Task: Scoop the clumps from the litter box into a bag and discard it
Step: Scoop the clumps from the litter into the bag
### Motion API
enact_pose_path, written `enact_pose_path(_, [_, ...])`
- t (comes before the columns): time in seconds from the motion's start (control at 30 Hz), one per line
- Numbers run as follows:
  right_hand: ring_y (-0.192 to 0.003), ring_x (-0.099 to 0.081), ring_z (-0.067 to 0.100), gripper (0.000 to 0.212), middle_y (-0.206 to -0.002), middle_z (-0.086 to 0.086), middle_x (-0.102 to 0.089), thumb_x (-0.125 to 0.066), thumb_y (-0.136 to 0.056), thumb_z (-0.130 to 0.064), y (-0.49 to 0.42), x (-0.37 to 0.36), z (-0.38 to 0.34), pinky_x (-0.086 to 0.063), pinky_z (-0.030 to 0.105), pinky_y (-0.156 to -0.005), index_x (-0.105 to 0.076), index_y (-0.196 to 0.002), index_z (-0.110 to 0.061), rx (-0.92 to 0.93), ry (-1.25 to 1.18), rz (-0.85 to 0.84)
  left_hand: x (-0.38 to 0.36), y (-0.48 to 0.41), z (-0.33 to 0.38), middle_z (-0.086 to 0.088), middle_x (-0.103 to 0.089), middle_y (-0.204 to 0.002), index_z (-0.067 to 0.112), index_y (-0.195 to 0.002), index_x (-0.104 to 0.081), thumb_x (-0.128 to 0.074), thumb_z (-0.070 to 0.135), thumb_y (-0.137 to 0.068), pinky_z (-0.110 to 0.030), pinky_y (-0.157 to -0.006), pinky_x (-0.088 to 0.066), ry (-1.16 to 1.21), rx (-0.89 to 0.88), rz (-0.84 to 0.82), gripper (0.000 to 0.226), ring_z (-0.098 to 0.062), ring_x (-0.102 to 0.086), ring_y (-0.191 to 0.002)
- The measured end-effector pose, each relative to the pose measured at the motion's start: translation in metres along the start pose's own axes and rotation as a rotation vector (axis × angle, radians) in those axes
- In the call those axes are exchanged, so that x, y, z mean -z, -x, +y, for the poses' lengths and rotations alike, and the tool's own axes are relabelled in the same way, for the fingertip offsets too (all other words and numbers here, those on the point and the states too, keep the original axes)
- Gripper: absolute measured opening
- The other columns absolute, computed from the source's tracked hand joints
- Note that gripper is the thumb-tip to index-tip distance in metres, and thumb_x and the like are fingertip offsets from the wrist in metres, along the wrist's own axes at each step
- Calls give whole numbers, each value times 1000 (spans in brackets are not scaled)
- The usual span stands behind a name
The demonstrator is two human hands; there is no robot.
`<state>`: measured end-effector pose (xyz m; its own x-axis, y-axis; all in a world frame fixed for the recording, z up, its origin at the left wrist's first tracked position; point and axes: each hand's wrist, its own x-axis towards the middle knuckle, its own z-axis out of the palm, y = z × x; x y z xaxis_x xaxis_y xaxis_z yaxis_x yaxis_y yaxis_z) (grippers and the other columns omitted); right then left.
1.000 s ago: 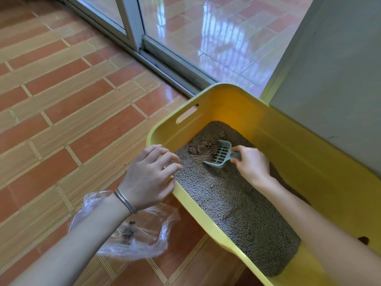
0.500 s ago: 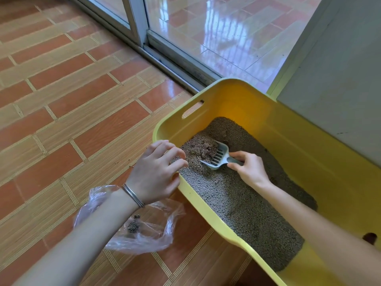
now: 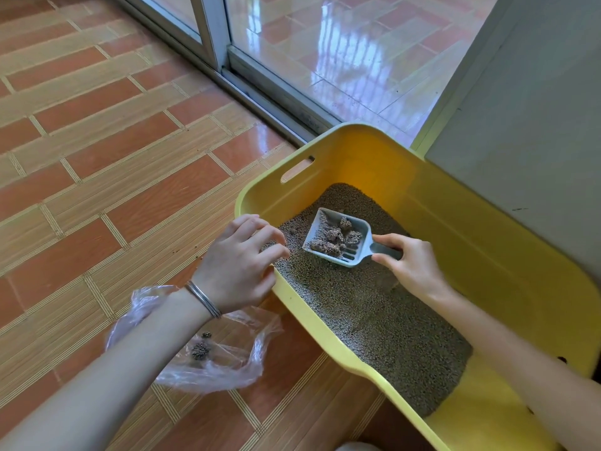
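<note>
Clumps [image 3: 335,238] sit in the grey scoop [image 3: 360,227] over the yellow litter box [image 3: 487,249] — right hand [image 3: 413,268], grip closed round the handle; left hand [image 3: 234,268], grip loose and empty.

Glossy floor [image 3: 113,141] of red-brown and wood-grain tiles carries a yellow litter box [image 3: 374,157] at 4 o'clock and a crumpled clear plastic bag [image 3: 227,369] at 7 o'clock, apparently touching the box's near wall

No legible writing anywhere in view.
The yellow plastic litter box [image 3: 471,255], the pale blue-grey slotted plastic scoop [image 3: 351,257] and the clear thin plastic bag [image 3: 234,369] show no lettering, label, brand or number.
</note>
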<state>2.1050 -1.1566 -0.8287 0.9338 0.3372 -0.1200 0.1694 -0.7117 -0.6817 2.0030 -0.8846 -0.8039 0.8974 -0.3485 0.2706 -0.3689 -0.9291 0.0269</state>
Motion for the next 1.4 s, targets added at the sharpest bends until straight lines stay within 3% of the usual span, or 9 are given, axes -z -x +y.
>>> enact_pose_path(0.1, [-87, -59, 4, 41, -109, 4, -68, -74, -76, -8, 0, 3, 1, -41, 7, -72, -65, -115, -10, 12, 46, -18, 0, 0, 0, 2, -64, -99, 22, -90, -69, -50, 28, -75, -39, -103, -30, -10, -1, -15, 25, -22, -49, -101])
enact_pose_path(0.47, [-86, -57, 2, 40, -108, 3, -68, -73, -77, -9, 9, 8, 2, -39, -1, -67, -65, -116, -12, 15, 57, -43, 3, 1, 0, 3, -65, -98, 24, -88, -69, -51, 28, -74, -37, -101, -29, -38, -8, -22, 23, -23, -54, -99])
enact_pose_path(0.6, [-84, -57, 2, 39, -109, 1, -68, -72, -78, -10, 12, 10, 1, -40, 5, -67, -64, -117, -13, 27, 71, -53, 2, 2, -1, 3, -65, -97, 24, -88, -69, -53, 27, -72, -38, -101, -30, -46, -15, -16, 23, -23, -54, -98])
enact_pose_path(0.77, [-90, -64, 11, 39, -110, 4, -67, -71, -80, -10, 13, 12, -1, -50, 20, -78, -63, -118, -12, 58, 126, -122, 2, 2, -1, 2, -64, -96, 23, -87, -69, -55, 27, -72, -38, -101, -30, -53, -24, -27, 22, -25, -55, -97])
enact_pose_path(1.03, [-73, -60, 2, 37, -102, 4, -68, -69, -81, -10, 28, 26, -8, -44, 5, -60, -63, -117, -10, 50, 101, -67, 10, 5, -5, 1, -64, -99, 23, -96, -67, -47, 32, -76, -40, -97, -33, -71, -95, -125, 30, -26, -55, -96])
enact_pose_path(1.13, [-81, -60, 8, 33, -103, 1, -66, -66, -84, -15, 36, 38, -13, -44, 10, -65, -62, -117, -12, 91, 192, -74, 14, 12, -10, -1, -63, -100, 21, -101, -65, -42, 32, -78, -41, -101, -32, -73, -178, -149, 35, -26, -56, -97])
enact_pose_path(1.2, [-88, -54, 8, 31, -106, -3, -63, -60, -89, -24, 43, 44, -14, -39, 18, -68, -59, -119, -16, 164, 402, -64, 17, 15, -12, -2, -62, -102, 19, -104, -64, -39, 30, -79, -41, -105, -30, -62, -201, -133, 36, -27, -56, -102])
enact_pose_path(1.27, [-86, -47, 6, 33, -105, -7, -61, -54, -92, -30, 49, 48, -17, -31, 16, -60, -55, -123, -18, 233, 573, -37, 20, 19, -13, -3, -62, -104, 18, -106, -63, -39, 28, -81, -39, -106, -30, -26, -198, -110, 36, -27, -54, -107])
enact_pose_path(1.4, [-79, -46, 5, 32, -102, -9, -59, -55, -91, -28, 58, 53, -33, -27, 10, -56, -56, -122, -17, 263, 504, -14, 30, 32, -19, -4, -60, -116, 16, -109, -61, -46, 20, -80, -38, -103, -35, 38, -198, -75, 33, -26, -47, -121])
